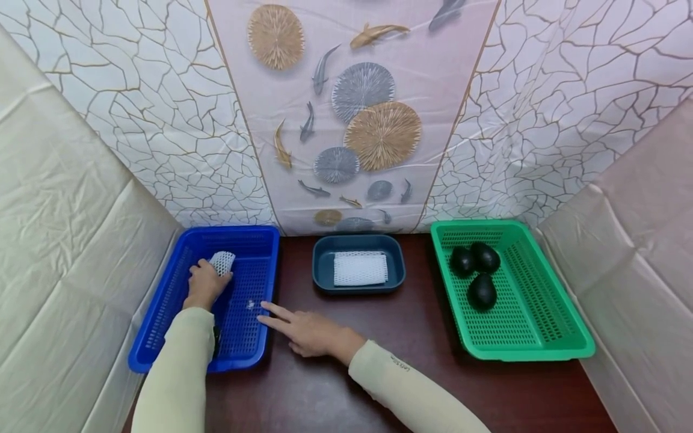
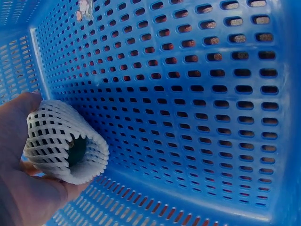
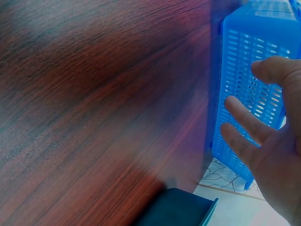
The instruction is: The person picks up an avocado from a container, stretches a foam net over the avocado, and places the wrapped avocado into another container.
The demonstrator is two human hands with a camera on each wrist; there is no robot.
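Inside the blue basket (image 1: 272, 264), my left hand (image 1: 207, 284) grips a white foam net sleeve (image 1: 222, 262) near the far left corner. Through the sleeve's open end in the left wrist view shows a dark green, rounded fruit (image 2: 76, 151), like an avocado; the net hides most of it. My right hand (image 1: 311, 332) is beside the basket's right rim, over the table, with two fingers stretched toward the rim and nothing held. Three dark avocados (image 1: 482, 292) lie together in the green basket (image 1: 557, 352) on the right.
A dark teal tray (image 1: 359, 291) with flat white foam net sleeves (image 1: 360, 268) stands between the two baskets on the brown table (image 1: 346, 391). A small pale sticker or scrap (image 1: 251, 305) is on the blue basket's floor. Fabric-covered walls (image 1: 70, 210) enclose the table's back and sides.
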